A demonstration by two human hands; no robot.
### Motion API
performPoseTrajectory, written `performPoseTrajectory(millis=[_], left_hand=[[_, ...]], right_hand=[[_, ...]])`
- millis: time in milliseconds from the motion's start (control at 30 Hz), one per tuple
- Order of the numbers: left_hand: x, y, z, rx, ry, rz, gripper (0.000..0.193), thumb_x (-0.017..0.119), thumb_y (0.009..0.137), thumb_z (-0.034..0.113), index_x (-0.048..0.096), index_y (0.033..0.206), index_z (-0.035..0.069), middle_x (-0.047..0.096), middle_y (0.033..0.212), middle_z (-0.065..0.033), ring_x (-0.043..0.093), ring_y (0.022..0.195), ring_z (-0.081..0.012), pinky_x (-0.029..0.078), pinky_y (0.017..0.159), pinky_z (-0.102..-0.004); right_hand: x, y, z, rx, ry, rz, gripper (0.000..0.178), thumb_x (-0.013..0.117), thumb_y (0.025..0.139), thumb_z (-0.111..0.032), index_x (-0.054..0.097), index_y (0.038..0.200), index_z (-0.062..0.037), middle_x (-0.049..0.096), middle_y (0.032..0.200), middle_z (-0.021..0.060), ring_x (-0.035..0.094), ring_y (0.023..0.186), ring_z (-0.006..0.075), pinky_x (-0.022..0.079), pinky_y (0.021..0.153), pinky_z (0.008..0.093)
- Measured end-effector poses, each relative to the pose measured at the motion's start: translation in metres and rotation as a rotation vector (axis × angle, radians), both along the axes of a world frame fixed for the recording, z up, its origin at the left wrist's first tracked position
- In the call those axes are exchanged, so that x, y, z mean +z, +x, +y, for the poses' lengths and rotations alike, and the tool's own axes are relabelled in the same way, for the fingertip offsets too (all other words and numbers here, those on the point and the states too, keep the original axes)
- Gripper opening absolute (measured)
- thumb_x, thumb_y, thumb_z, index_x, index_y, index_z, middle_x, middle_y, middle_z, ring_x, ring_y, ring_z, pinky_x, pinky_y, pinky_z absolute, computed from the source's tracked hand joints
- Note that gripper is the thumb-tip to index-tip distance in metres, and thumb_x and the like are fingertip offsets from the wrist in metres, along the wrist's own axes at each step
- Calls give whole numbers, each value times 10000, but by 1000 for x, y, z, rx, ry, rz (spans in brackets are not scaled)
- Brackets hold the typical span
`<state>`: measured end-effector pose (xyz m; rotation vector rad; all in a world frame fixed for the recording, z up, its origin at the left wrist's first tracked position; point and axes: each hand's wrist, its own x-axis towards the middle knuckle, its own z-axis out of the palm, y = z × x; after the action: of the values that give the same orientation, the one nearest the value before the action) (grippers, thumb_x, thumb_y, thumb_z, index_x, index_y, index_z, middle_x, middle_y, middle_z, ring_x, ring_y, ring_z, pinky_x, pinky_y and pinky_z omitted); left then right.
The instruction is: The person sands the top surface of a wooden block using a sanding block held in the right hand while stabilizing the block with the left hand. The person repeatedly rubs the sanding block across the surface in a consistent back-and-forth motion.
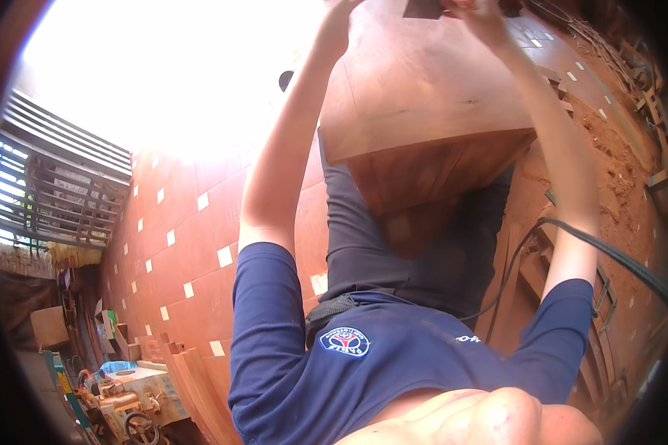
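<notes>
My arms reach forward over a broad, reddish-brown wooden piece [416,89] with a smooth curved top and boxy panelled side, standing in front of my legs. My left hand [341,6] is at its far left, mostly cut off by the top edge, so its fingers are hidden. Toward the far right, my right hand [481,13] is blurred and partly cut off. Its fingers look curled beside a dark, flat, square-cornered piece [423,8] on the wood; what they hold is unclear.
A black cable [608,251] runs past my right arm. Reddish floor tiles [200,245] with small pale squares extend leftward. Wooden boards [200,386] and a machine with a handwheel [141,428] are at lower left. Sawdust [608,159] and wood scraps lie along the right.
</notes>
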<state>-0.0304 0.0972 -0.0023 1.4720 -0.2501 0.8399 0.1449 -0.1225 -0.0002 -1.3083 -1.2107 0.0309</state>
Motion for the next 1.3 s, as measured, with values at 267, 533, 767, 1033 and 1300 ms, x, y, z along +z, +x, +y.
performPoseTrajectory(millis=[267,533,767,1033,1300], left_hand=[[-27,58,-46,241,606,128,268,736,929,220,762,1172,110,772,1085,-38,679,915,-123,525,860,-299],[-16,-55,-140,266,1034,-76,145,719,887,148,797,1005,114,754,865,-103,736,740,-242,578,671,-344],[39,-105,-171,104,902,241,171,723,903,144,807,1051,150,785,898,-39,700,688,-107,538,636,-248],[7,46,-89,251,603,-48,271,673,992,247,743,1160,45,769,952,-73,673,830,-120,519,747,-279],[-23,24,-102,148,705,233,307,612,1006,140,694,1301,125,733,1220,-105,691,1043,-162,536,903,-307]], right_hand=[[-11,4,-5,-149,-469,-246,264,606,1001,-61,673,1240,25,725,1109,64,638,1067,118,498,970,276],[2,-73,-116,156,-528,-225,256,583,958,36,703,1185,32,743,1141,112,668,1081,177,510,981,332],[-37,-98,-244,-184,30,-12,474,460,1087,-363,704,1115,43,738,1112,172,706,1060,265,535,959,368],[-293,-58,-263,-1375,-257,269,311,573,976,-285,743,943,-26,741,946,173,692,934,352,538,891,445],[-380,-103,-218,-1230,-1037,297,395,715,869,-299,673,1197,-84,546,1414,143,477,1347,327,402,1109,462]])
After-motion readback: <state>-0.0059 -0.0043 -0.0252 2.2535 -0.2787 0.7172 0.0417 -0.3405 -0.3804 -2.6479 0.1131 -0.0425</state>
